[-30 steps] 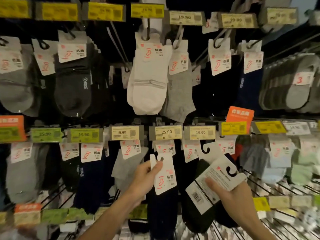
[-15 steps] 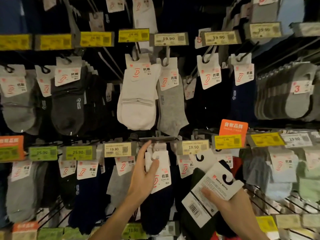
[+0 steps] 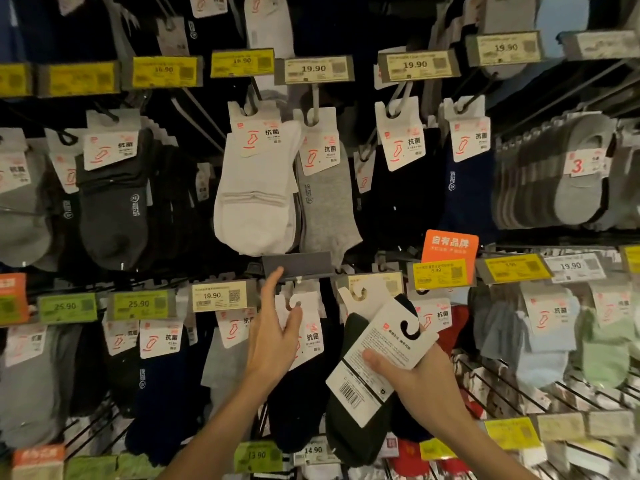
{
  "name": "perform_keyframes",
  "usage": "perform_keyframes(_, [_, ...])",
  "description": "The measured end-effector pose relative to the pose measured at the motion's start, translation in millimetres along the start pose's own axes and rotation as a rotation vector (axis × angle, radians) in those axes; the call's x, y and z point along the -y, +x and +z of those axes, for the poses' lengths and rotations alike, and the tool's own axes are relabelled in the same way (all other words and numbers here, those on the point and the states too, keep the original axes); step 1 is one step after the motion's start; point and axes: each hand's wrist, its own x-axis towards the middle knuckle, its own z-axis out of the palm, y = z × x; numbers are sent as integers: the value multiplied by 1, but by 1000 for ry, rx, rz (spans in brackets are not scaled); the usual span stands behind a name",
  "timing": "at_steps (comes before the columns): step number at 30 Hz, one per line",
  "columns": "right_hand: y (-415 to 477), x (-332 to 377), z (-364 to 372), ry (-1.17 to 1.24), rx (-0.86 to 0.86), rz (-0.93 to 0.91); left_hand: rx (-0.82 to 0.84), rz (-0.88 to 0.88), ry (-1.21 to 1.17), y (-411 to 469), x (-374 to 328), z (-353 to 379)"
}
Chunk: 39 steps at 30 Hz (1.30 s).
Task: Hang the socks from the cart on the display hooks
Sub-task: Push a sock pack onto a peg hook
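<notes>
- Centre of the frame: the left hand is up at the middle row of the rack. Its grip is clamped on the white card of a navy sock pack, thumb flat across the card's front.
- That hand's forefinger points straight up and touches the grey price flap, which is tipped upward.
- The card's hole sits right at the tip of the display hook, just under the flap. Whether it is threaded on, I cannot tell.
- Lower right of centre: the right hand has its grip clamped on a dark sock pack. The thumb lies across the back card, the barcode faces us, and the pack is tilted with its hook cut-out to the upper right.
- The two packs hang just beside each other, cards apart.
- Above centre, white socks hang in the upper row, and an orange sign sits to the right.
</notes>
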Motion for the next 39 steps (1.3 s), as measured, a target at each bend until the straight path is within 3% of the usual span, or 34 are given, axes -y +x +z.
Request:
perform_keyframes(19, [1, 12, 6, -24, 10, -56, -174, 155, 178, 15, 7, 12])
perform_keyframes(24, [4, 17, 9, 30, 40, -42, -143, 206, 300, 15, 18, 12])
perform_keyframes(32, [5, 16, 8, 57, 46, -35, -25, 109, 373, 8, 22, 10])
perform_keyframes(39, [8, 14, 5, 74, 42, -30, -73, 156, 519, 14, 28, 18])
